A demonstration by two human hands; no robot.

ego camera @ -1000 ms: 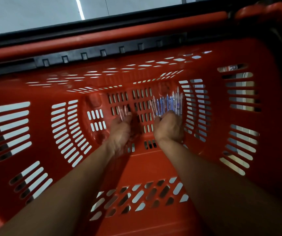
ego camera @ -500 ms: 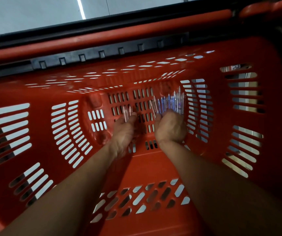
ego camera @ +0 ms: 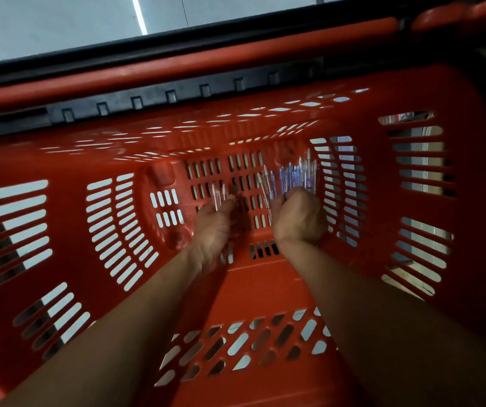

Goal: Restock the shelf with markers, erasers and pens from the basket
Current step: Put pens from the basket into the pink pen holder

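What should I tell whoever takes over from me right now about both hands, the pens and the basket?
Left hand: down in the red basket, closed on a couple of clear pens.
Right hand: closed on a bigger bunch of blue pens, fanned upward.
Done: pens gathered from the basket floor.
Left: lift both handfuls out and put them on the shelf, which is not in view. No markers or erasers visible in the basket.

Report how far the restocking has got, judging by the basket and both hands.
Done: the red basket looks nearly emptied; no markers or erasers show on its bare floor. In hand: the right hand grips a thick bunch of pens, and the left hand holds a couple more pens. Left: carrying these to the shelf, which is out of view.
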